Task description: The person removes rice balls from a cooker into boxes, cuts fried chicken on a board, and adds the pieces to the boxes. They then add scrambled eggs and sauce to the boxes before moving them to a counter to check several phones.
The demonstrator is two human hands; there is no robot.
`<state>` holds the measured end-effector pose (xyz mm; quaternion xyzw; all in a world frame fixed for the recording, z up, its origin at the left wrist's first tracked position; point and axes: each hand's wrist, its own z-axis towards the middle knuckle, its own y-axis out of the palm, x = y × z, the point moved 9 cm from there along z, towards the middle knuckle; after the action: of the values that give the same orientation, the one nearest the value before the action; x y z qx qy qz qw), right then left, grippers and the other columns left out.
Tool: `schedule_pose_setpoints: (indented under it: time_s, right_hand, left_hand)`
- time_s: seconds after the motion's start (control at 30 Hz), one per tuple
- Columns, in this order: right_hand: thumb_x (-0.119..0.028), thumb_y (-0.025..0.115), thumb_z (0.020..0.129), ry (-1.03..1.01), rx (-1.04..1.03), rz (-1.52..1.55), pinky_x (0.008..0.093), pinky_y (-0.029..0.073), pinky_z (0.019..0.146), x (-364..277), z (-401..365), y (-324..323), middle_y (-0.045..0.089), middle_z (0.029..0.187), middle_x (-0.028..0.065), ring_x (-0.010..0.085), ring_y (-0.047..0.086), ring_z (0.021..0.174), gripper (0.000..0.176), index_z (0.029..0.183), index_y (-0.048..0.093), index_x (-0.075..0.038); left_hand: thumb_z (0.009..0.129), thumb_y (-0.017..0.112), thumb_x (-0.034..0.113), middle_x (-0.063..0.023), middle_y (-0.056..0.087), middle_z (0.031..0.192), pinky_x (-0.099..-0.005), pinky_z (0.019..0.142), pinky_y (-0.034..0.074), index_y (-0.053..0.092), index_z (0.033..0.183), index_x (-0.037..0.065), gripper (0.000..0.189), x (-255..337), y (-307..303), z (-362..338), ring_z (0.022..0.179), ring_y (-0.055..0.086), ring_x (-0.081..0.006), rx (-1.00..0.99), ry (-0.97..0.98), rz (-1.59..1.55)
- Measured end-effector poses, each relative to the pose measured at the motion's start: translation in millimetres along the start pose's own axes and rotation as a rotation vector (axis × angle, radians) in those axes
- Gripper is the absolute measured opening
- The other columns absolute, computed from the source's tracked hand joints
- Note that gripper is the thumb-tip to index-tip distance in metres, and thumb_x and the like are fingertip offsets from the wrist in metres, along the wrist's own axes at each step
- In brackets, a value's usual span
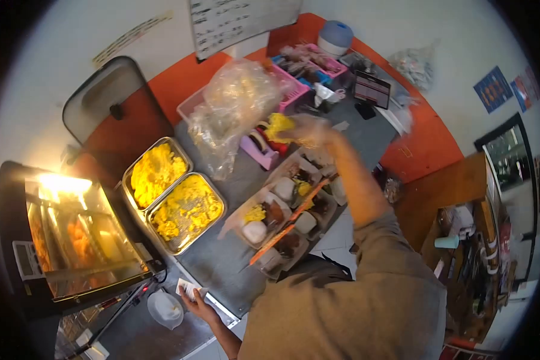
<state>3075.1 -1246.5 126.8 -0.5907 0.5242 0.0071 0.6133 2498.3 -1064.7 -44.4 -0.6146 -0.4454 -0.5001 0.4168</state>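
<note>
My right hand (312,131), smeared by motion, is closed on a clump of yellow scrambled egg (279,127) above the far end of the food boxes. Below it, open clear plastic boxes (260,242) stand in rows and hold white rice mounds (255,231), dark food and some yellow egg. An orange strip (273,245) lies across them. Low at the left, my left hand (199,306) has its fingers on a small white paper (190,289). Two metal trays of yellow egg, a fuller one (158,173) and a sparser one (186,213), lie to the left.
A lit glass food warmer (84,240) stands at far left, near a white bowl (165,309). Clear plastic bags (237,96), a purple tape dispenser (259,151), pink baskets (293,87) and a tablet (372,90) occupy the table's back. A cluttered wooden shelf (462,246) is at right.
</note>
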Motion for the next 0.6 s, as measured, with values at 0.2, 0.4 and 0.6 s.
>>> schedule_pose_setpoints:
  time_s: [0.2,0.4,0.6]
  right_hand:
    - [-0.055,0.072,0.076,0.549,0.221,-0.236,0.0452,0.048,0.077,169,-193,-100,0.068,0.096,0.0238,0.0375,0.065,0.088,0.061,0.107,0.067,-0.003]
    - [-0.030,0.064,0.087,0.862,0.238,-0.293,0.0477,0.048,0.093,297,-205,14,0.063,0.119,0.0225,0.0376,0.062,0.109,0.058,0.138,0.045,-0.009]
    - [-0.011,0.050,0.094,0.532,0.649,-0.342,0.0458,0.043,0.102,307,-182,55,0.046,0.137,0.0275,0.0371,0.052,0.124,0.073,0.153,0.007,-0.015]
  left_hand:
    - [0.094,0.057,0.010,-0.0155,0.042,0.143,-0.0365,0.105,0.038,0.039,0.143,0.000,0.053,-6,31,-20,0.125,0.046,-0.0258,-0.049,0.081,0.044]
    - [0.094,0.057,0.006,-0.0148,0.041,0.145,-0.0355,0.108,0.033,0.038,0.145,0.003,0.055,44,109,-30,0.127,0.044,-0.0236,-0.084,0.208,0.120]
    - [0.093,0.056,0.003,-0.0144,0.041,0.144,-0.0353,0.109,0.032,0.037,0.145,0.001,0.055,76,154,-45,0.131,0.040,-0.0229,-0.236,0.263,0.082]
